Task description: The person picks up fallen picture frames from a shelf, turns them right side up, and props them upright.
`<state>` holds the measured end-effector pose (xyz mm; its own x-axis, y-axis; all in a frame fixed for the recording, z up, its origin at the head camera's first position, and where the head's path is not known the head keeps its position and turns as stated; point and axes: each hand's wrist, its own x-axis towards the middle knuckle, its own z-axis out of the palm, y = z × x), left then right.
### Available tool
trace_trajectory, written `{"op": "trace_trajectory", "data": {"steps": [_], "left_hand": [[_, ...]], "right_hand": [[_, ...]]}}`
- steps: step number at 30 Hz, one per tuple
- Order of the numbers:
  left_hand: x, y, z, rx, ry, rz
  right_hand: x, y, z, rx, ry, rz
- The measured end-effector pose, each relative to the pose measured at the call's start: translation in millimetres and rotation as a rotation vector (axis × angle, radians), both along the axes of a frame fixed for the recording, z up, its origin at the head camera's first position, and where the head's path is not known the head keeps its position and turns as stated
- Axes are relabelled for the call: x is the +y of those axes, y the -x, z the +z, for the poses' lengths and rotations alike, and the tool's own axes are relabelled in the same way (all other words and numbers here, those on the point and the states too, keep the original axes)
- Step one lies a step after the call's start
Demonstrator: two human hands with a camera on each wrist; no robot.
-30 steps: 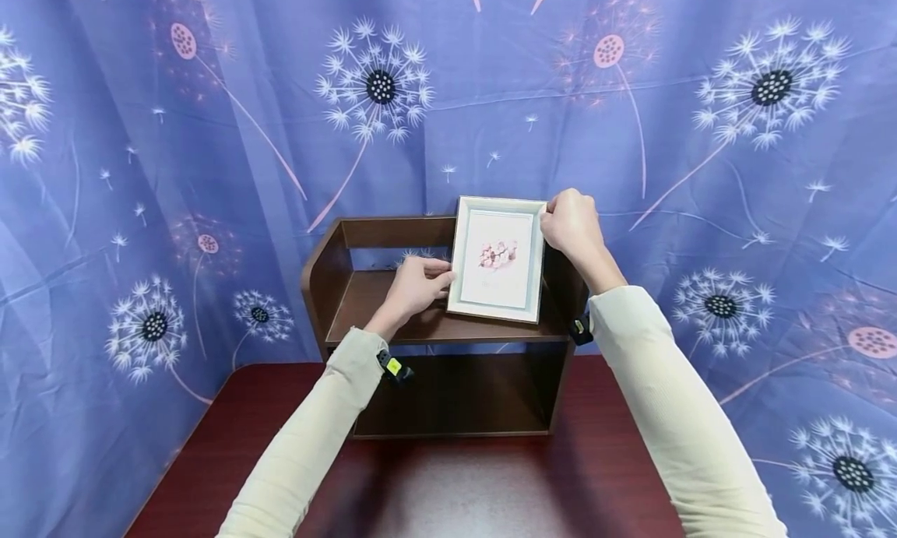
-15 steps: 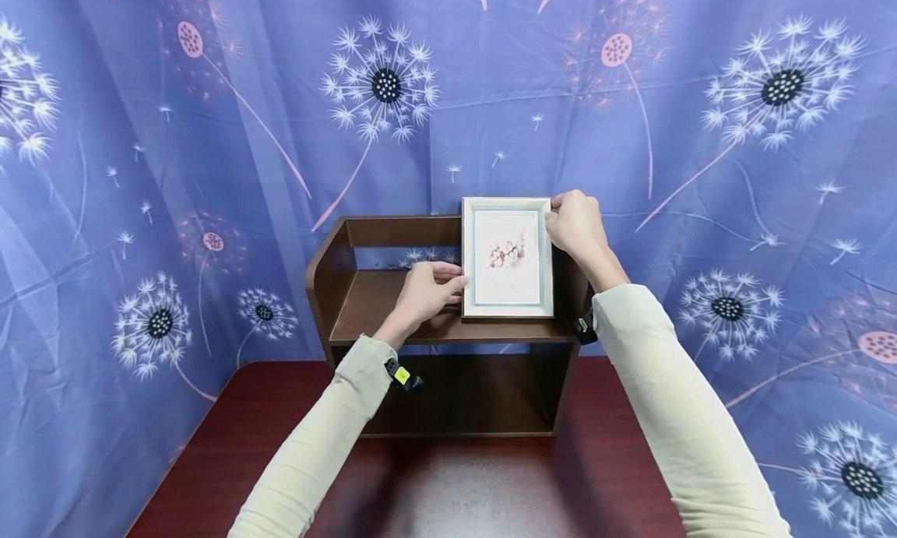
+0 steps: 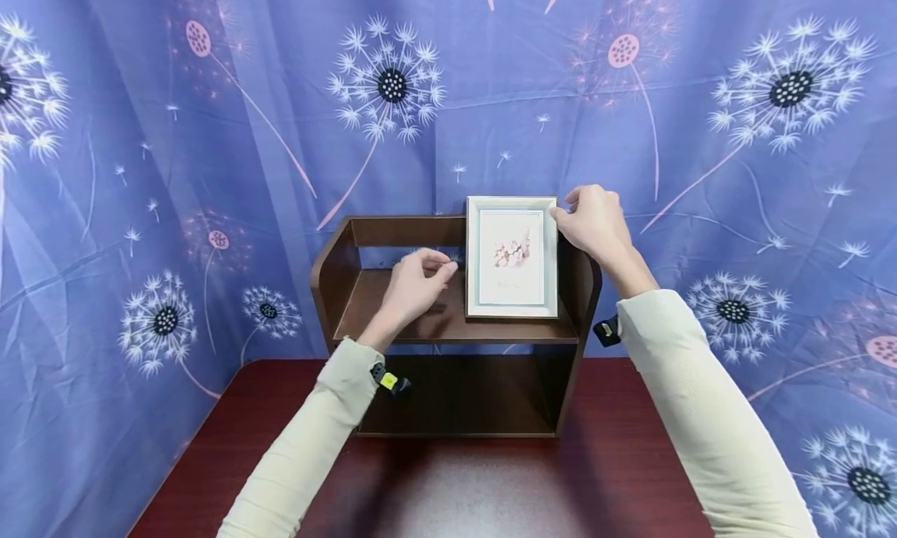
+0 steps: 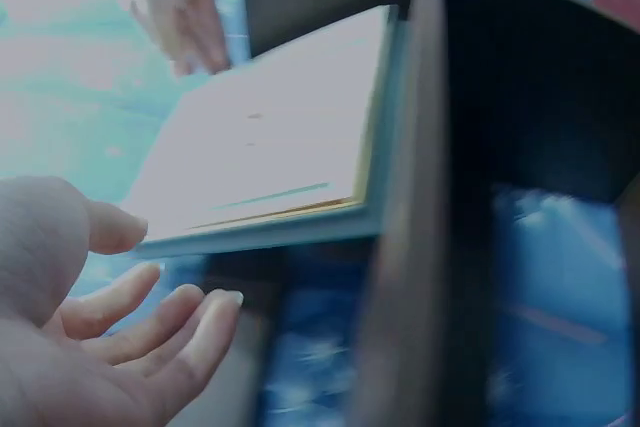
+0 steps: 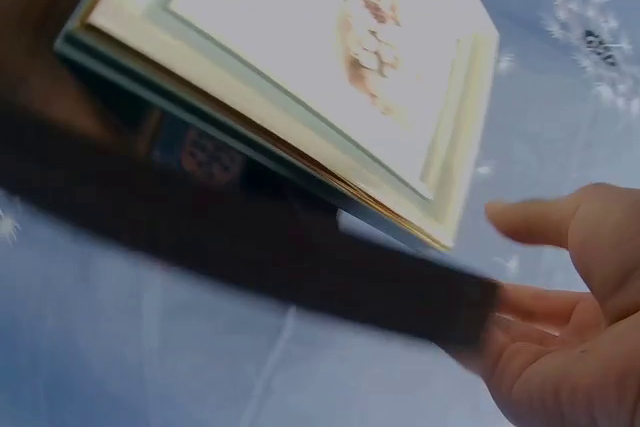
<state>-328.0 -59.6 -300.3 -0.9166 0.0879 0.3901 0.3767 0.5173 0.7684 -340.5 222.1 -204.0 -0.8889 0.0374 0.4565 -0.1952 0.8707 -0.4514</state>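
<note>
A pale picture frame [image 3: 511, 261] with a pink blossom print stands on the upper shelf of a brown wooden rack [image 3: 399, 332], towards its right end. Just left of the frame is my left hand [image 3: 412, 285], fingers loosely bent and holding nothing; the left wrist view shows a gap between its fingertips [image 4: 222, 312] and the frame's edge. At the frame's upper right corner is my right hand [image 3: 596, 219]. In the right wrist view its thumb [image 5: 530, 222] is apart from the frame, and its other fingers are partly hidden behind the rack's dark side panel [image 5: 300, 257].
The rack's lower compartment [image 3: 455, 394] lies below the frame. A dark red table [image 3: 273, 413] carries the rack and extends in front of it. A blue curtain [image 3: 490, 79] with dandelion prints hangs close behind and at both sides.
The tilted frame has been straightened upright on the shelf. My left hand has let go and drawn back left; my right hand has loosened and moved slightly right.
</note>
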Motion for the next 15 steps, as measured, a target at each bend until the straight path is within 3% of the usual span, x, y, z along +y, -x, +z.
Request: {"op": "trace_trajectory", "data": {"steps": [6,10,12,15], "left_hand": [[-36.6,-37.7,32.6,0.322,0.154,0.034],[-63.2,-61.4,45.9,0.551,0.273,0.075],[-77.3,-70.2,46.7,0.611,0.303,0.102],[-99.5,-79.8,41.3,0.641,0.333,0.132]], "right_hand": [[13.0,-31.8,-0.3,-0.004,0.000,0.057],[24.4,-53.3,-8.0,0.025,0.025,0.113],[30.8,-62.8,-13.1,0.036,0.019,0.142],[42.1,-75.3,-23.8,0.035,-0.001,0.181]]}}
